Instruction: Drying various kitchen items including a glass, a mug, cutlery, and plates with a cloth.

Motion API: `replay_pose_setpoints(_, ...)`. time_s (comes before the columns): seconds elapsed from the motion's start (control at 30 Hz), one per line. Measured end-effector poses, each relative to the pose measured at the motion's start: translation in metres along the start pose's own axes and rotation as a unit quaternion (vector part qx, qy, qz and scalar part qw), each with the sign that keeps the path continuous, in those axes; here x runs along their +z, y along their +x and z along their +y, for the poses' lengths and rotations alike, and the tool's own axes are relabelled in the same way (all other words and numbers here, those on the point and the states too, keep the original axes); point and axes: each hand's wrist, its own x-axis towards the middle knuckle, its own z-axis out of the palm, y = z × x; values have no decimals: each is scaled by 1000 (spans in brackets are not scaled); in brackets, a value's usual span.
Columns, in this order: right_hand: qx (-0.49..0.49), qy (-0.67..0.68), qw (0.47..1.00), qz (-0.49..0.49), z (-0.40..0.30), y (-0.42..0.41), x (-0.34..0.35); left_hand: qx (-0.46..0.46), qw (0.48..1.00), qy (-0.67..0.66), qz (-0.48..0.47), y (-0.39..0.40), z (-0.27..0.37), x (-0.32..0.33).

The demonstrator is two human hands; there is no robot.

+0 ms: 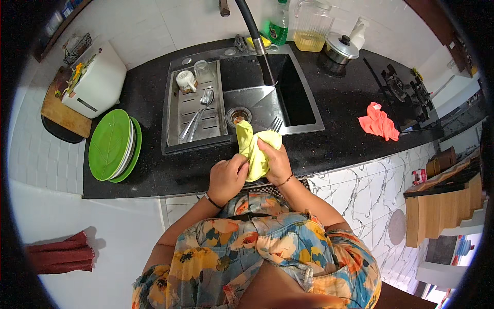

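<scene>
A yellow cloth [256, 154] is bunched between my hands at the counter's front edge. My left hand [228, 177] grips its lower left side. My right hand [278, 163] closes around the cloth's right side, thumb on top. The tines of a fork [275, 124] stick up beyond the cloth; its handle is hidden by cloth and fingers. Just past my hands is the steel sink [251, 96] with its drain. In the rack on the left lie a spoon and fork [198, 112], a patterned mug [186, 81] and a clear glass [203, 71].
Green and white plates [110, 145] stand tilted at left, near a white bin [98, 79] and a wooden board [65, 116]. A black hose faucet [251, 23] overhangs the sink. A pitcher [310, 41], lidded pot [342, 48], coral cloth [379, 121] and gas stove [401, 89] are at right.
</scene>
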Motion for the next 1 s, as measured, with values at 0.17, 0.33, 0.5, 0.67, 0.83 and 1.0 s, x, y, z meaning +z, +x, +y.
replay_pose_setpoints(0.17, 16, 9, 1000, -4, -4, -1, -2, 9, 1000, 14, 0, -2, -1, -2)
replay_pose_setpoints(0.33, 4, 40, 999, -6, -4, -2, -1, 31, 999, 14, 4, 0, -3, -4)
replay_pose_setpoints(0.5, 10, 82, 996, -19, -5, -5, -2, 53, 999, 6, 11, -1, -5, -4)
replay_pose_setpoints(0.67, 34, 112, 993, -17, -6, -3, -6, 66, 998, 7, 20, -4, -8, -4)
replay_pose_setpoints(0.83, 47, 133, 990, -27, -6, 0, -9, 59, 998, 6, 19, -6, -5, -6)
replay_pose_setpoints(1.0, 77, 176, 981, -27, -8, 1, -11, 56, 998, -5, 15, -10, -7, -8)
